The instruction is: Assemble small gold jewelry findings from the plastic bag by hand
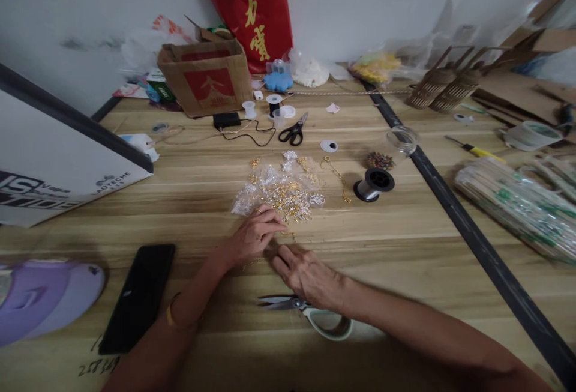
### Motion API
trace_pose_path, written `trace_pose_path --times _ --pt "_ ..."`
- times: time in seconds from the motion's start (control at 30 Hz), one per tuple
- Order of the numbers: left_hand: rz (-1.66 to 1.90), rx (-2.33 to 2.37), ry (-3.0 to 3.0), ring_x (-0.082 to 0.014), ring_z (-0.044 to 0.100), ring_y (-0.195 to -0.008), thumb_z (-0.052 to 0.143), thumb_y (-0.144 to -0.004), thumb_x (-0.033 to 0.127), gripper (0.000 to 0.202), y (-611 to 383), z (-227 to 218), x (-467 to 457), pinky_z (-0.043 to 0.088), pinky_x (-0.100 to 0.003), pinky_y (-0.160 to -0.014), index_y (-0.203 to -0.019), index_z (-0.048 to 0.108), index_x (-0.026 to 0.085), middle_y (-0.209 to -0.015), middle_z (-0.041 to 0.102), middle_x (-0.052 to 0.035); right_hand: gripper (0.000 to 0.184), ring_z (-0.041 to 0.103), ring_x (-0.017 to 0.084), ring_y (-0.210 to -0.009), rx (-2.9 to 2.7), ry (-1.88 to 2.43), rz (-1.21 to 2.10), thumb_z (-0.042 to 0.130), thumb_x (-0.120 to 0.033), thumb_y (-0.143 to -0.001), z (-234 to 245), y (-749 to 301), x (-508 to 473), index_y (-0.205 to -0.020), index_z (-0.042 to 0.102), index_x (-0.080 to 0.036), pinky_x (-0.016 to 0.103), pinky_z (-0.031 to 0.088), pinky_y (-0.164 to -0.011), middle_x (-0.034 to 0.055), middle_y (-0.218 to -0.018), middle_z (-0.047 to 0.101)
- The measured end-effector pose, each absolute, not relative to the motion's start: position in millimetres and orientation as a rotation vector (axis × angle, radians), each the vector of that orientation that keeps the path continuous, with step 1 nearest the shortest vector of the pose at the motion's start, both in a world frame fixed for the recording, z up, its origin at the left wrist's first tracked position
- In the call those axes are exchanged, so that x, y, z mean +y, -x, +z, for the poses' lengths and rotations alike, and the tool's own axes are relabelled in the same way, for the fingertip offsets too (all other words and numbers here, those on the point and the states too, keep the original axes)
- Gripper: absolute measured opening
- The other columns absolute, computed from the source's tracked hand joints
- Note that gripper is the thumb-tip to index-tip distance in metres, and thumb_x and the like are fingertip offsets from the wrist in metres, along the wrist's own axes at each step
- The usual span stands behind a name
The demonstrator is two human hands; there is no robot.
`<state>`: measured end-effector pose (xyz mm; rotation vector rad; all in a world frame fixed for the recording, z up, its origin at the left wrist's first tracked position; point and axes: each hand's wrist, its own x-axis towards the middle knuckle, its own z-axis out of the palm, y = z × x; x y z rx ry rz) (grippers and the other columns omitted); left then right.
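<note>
Head view: the pile of small gold and clear pcs lies on the table. L hand is at its near edge, thumb and fingers bent close together. R hand is on the near side of the pile, a little to the right, w/ fingers curled inward. A tiny gold bit, also at the near edge of the pile, is just beside L fingertips. Whether either hand grips smth, I can't tell: pcs are too small & fingers hide them.

Poss. trouble, in my judgement: L hand is so close to the pile that one careless brush could scatter pcs, & such light ones may be lost. The scissors lie beyond R hand, seen from the pile; if this hand draws back w/o care, it might knock them. The chain, right of the pile, could tangle if pulled quickly.

Look: the pile is loose, shiny, mixed, w/ clear bags at left & white rings at right.
</note>
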<state>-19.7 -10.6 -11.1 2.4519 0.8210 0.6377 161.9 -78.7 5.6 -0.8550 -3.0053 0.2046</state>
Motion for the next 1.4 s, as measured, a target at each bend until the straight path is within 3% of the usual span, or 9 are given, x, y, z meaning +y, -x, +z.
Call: trace_pose_path --times 0.2,0.47,1.07,1.4 --pt "0.826 1.055 -2.444 -0.0178 0.052 -0.089 0.053 -0.087 0.018 0.018 25 -21 -3 0.046 -0.035 -0.081 -0.091 0.07 0.019 -0.084 0.065 -0.0053 0.017 0.054 0.021 -0.084 -2.999 0.847 0.161 0.051 -0.01 -0.084 6 -163 -78 -0.1 0.049 -0.011 0.032 0.046 -0.068 0.0135 -0.099 0.056" --pt "0.935 1.271 -2.444 -0.0173 0.052 -0.085 0.056 -0.084 0.018 0.013 31 -24 4 0.046 -0.036 -0.082 -0.083 0.069 0.019 -0.079 0.064 -0.003 0.03 0.056 0.023 -0.092 -2.98 0.847 0.165 0.052 -0.01 -0.083 6 -164 -78 -0.112 0.047 -0.008 0.032 0.047 -0.071 0.0223 -0.121 0.05" --pt "0.702 1.12 -2.735 -0.0198 0.046 -0.09 0.051 -0.088 0.019 0.017 24 -17 -2 0.045 -0.036 -0.081 -0.081 0.066 0.017 -0.081 0.059 -0.0053 0.018 0.056 0.02 -0.079 -2.966 0.88 0.173 0.054 -0.011 -0.083 4 -162 -77 -0.1 0.049 -0.012 0.029 0.044 -0.062 0.012 -0.098 0.056" --pt "0.665 1.107 -2.791 -0.0225 0.047 -0.098 0.046 -0.089 0.014 0.019 20 -19 -4 0.045 -0.038 -0.084 -0.079 0.062 0.015 -0.085 0.059 -0.0075 0.015 0.055 0.021 -0.08 -2.973 0.878 0.219 0.051 -0.01 -0.085 2 -162 -77 -0.099 0.05 -0.012 0.031 0.045 -0.065 0.0155 -0.106 0.055"
